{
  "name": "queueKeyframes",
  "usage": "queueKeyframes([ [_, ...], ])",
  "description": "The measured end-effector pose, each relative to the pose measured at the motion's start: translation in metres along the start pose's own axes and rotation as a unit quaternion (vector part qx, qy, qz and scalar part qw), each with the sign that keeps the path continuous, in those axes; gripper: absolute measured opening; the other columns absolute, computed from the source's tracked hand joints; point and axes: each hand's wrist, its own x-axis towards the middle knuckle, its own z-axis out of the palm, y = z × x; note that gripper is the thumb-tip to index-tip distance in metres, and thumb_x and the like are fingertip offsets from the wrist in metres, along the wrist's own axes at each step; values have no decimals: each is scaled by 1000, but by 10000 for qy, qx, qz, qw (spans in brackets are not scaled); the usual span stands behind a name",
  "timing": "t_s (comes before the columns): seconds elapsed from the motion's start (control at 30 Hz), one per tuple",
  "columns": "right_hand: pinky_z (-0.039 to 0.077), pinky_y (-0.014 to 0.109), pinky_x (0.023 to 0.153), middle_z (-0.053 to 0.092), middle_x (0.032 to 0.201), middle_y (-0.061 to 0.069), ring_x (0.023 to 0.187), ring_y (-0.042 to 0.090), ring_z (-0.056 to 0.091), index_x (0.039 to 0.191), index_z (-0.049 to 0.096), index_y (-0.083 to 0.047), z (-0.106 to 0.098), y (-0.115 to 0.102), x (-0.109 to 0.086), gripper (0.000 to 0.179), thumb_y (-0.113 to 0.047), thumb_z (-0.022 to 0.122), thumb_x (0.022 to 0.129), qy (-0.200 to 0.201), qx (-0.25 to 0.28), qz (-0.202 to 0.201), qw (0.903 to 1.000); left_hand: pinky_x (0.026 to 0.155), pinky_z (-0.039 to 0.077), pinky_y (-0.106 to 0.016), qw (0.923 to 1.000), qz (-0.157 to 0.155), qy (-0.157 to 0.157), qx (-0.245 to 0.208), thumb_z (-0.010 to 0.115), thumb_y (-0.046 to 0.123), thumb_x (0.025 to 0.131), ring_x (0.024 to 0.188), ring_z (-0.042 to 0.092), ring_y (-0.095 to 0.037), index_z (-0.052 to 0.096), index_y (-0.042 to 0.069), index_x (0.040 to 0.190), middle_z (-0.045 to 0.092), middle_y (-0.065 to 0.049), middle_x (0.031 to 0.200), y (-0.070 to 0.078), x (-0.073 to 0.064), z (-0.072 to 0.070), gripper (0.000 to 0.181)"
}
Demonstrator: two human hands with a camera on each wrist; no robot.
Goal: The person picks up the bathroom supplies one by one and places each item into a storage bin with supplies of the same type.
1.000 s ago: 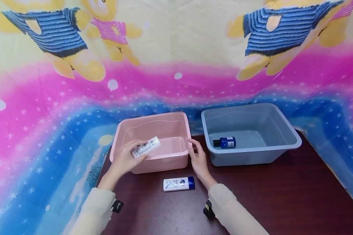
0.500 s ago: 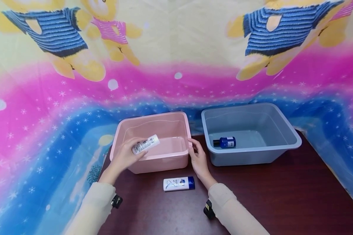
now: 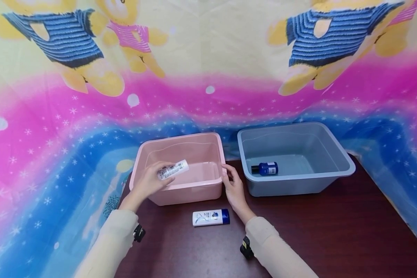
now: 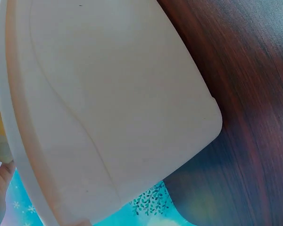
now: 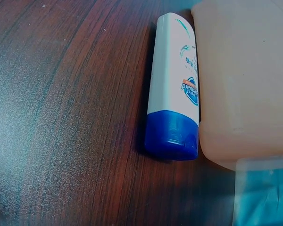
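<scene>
In the head view my left hand [image 3: 149,179] holds a small white bottle [image 3: 173,170] with fine dark print, tilted above the pink basin [image 3: 180,195]. Part of the bottle lies hidden behind the fingers. My right hand [image 3: 235,189] touches the basin's right rim near the front corner with its fingertips. A white bottle with a blue cap [image 3: 210,217] lies flat on the table, just in front of the pink basin. The right wrist view shows this capped bottle [image 5: 173,89] close up. The basin's outer wall [image 4: 118,94] fills most of the left wrist view.
To the right stands a grey-blue basin [image 3: 295,185], with a dark blue bottle [image 3: 268,168] lying inside near its front left. Both basins rest on a dark brown table [image 3: 351,224]. Behind the table hangs a cloth [image 3: 201,50] printed with bears.
My left hand has shifted slightly and turned the white bottle a little over the pink basin. The right hand and the other bottles stay where they were.
</scene>
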Motion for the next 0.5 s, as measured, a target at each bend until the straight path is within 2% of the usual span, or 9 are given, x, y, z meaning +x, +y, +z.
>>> queueKeyframes([
  [0.27,46,29,88,56,137,15,119,32,51,135,55,-1,0,1,0,33,-11,52,104,61,-55,59,9999,79,51,-42,9997,96,-217,-47,84,7,77,92,63,-26,70,4,119,69,-14,114,-4,6,2,44],
  [0.4,47,30,89,56,136,15,117,30,52,136,55,-2,0,0,0,33,-11,52,104,56,-49,102,9999,79,51,-42,9993,-32,-362,-37,84,7,77,92,63,-26,70,5,119,68,-15,115,-8,7,4,44],
  [0.5,47,35,91,56,136,17,116,32,52,136,55,-2,1,0,0,34,-10,52,103,40,-27,128,9999,81,51,-43,9987,-143,-489,-48,83,8,78,94,63,-26,70,5,120,68,-15,116,-11,8,6,44],
])
